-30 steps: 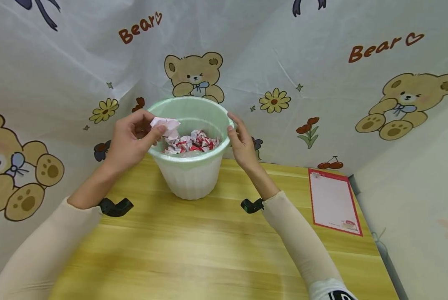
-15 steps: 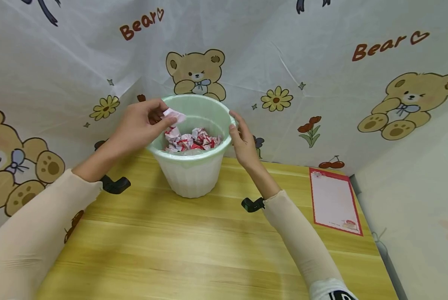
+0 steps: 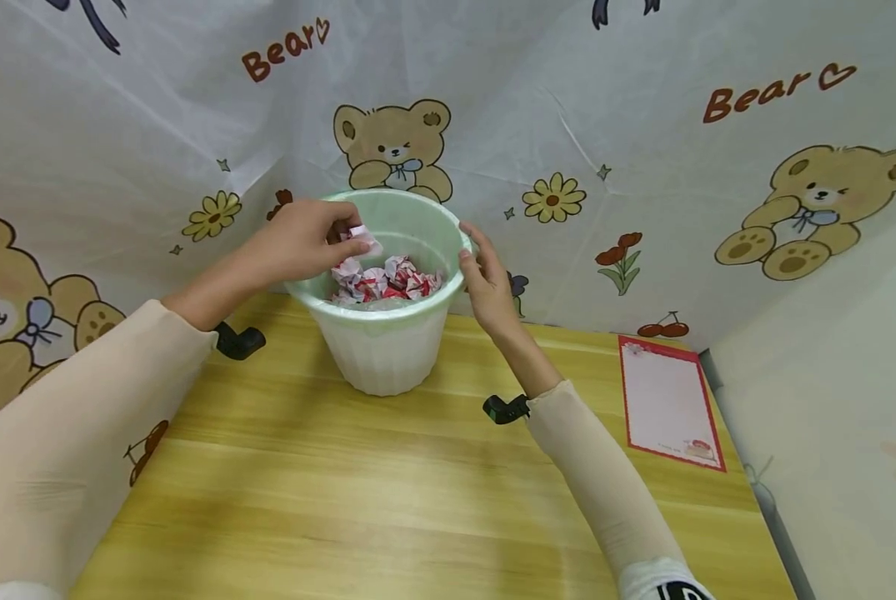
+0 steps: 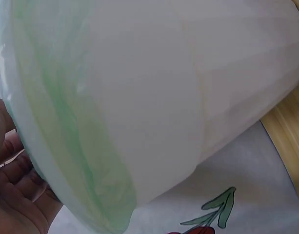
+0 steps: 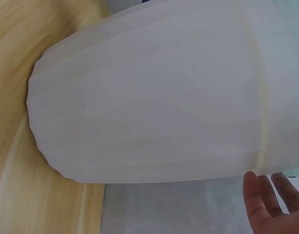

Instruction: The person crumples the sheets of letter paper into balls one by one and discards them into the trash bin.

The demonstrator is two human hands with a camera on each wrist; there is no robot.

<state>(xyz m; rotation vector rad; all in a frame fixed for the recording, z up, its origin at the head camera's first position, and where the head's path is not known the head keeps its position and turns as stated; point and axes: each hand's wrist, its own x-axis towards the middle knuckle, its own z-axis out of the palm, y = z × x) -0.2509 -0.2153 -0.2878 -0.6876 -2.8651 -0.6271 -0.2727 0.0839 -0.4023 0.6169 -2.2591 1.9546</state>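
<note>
A white trash can (image 3: 380, 354) stands upright on the table, its rim covered by a pale green plastic bag (image 3: 410, 217). Several crumpled paper balls (image 3: 387, 283), white with red print, lie inside. Over the left part of the opening my left hand (image 3: 301, 240) pinches a pale pinkish crumpled paper (image 3: 365, 240) between thumb and fingers. My right hand (image 3: 487, 287) holds the can's right rim, thumb and index finger at its edge. In the right wrist view its other fingers (image 5: 269, 195) lie against the outer wall. The left wrist view shows the can's side, with the held paper hidden.
A red-bordered sheet (image 3: 673, 404) lies on the right of the wooden table (image 3: 357, 500). Behind the can hangs a white cloth (image 3: 493, 100) printed with bears and flowers. A pale wall (image 3: 853, 367) stands along the table's right edge.
My left hand has moved rightward and slightly up, bringing the crumpled paper from the left rim farther over the can's opening. The right hand stays on the rim.
</note>
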